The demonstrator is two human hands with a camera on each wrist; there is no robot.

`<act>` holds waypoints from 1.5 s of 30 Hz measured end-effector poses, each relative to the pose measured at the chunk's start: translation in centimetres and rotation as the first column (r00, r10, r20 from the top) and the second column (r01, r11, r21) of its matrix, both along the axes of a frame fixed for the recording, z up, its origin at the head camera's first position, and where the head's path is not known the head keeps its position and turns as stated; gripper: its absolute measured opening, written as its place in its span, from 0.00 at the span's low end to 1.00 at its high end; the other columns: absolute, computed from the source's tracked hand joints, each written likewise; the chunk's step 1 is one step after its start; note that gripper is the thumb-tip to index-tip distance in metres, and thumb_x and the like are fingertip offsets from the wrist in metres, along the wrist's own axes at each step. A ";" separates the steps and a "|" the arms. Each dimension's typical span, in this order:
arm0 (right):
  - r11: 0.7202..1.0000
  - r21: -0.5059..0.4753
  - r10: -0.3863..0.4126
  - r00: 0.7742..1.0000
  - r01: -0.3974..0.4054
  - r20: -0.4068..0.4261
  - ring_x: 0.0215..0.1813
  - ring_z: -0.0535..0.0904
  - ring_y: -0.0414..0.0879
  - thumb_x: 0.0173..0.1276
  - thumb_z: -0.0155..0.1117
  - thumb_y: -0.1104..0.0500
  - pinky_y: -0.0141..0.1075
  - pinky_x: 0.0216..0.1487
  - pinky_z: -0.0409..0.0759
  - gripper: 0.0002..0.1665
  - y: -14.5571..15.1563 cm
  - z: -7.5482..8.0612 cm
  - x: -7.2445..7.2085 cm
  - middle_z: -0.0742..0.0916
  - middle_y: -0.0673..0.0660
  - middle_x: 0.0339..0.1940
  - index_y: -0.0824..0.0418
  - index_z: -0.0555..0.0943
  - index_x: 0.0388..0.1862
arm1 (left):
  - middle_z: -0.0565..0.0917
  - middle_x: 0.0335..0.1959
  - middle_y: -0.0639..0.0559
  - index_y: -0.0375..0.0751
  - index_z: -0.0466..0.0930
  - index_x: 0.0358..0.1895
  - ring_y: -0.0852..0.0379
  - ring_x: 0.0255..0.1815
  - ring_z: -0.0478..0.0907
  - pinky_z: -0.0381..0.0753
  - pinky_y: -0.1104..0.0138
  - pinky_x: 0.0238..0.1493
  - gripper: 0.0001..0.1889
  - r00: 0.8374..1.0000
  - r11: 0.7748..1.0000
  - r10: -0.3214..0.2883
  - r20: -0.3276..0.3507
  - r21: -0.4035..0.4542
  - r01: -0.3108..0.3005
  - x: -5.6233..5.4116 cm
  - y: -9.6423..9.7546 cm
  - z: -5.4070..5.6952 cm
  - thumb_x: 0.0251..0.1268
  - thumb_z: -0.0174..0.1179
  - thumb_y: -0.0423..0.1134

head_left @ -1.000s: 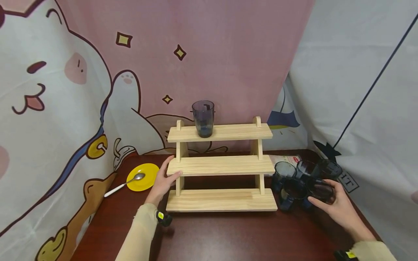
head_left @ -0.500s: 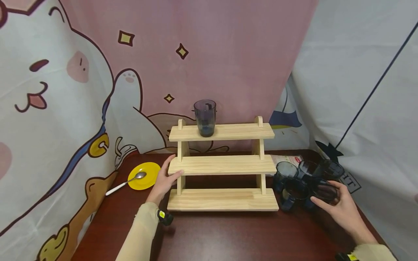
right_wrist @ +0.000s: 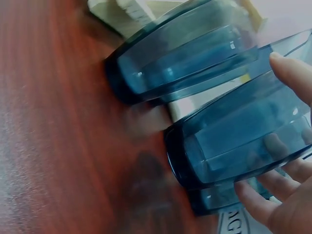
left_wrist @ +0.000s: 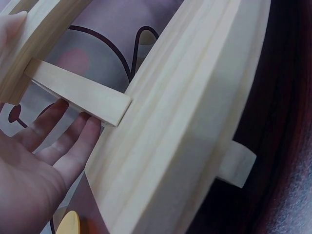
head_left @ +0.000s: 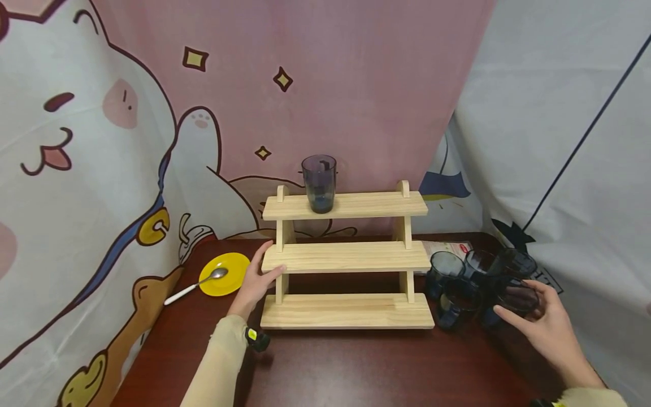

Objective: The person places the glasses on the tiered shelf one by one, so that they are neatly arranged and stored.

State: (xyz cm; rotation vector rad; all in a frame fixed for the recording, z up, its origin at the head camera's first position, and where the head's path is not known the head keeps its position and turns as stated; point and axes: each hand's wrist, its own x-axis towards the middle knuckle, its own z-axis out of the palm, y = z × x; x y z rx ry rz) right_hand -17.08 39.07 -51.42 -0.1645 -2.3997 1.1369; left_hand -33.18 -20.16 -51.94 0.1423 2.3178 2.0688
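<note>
A three-tier wooden display shelf (head_left: 346, 257) stands on the table. My left hand (head_left: 254, 285) grips the left end of its middle board; in the left wrist view the thumb (left_wrist: 13, 22) lies on the board and the fingers (left_wrist: 80, 141) touch the upright post (left_wrist: 80, 90). On the top board stands a dark blue drinking glass (head_left: 319, 183). At the right, my right hand (head_left: 546, 325) holds another blue glass (right_wrist: 234, 131) between thumb and fingers, slightly tilted. Several matching glasses (head_left: 458, 299) stand close together just left of it.
A yellow plate (head_left: 231, 274) with a white-handled spoon (head_left: 185, 294) across it lies left of the shelf. Behind the glasses lies a printed packet (head_left: 447, 249). Fabric walls (head_left: 376, 102) rise behind the table and at both sides.
My right hand has moved slightly to the right with the glass, away from the glass in front. My left hand stays on the shelf.
</note>
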 end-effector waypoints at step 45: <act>0.943 -0.257 0.161 0.967 -0.210 -0.200 0.49 0.80 0.33 0.69 0.74 0.67 0.20 0.42 0.78 0.42 -8.2 11.8 -6.4 0.83 0.40 0.54 0.52 0.69 0.79 | 0.68 0.76 0.44 0.66 0.59 0.82 0.39 0.59 0.81 0.81 0.41 0.61 0.44 1.000 1.000 -0.008 -0.010 -0.005 0.008 -0.1 0.0 0.0 0.68 0.73 0.44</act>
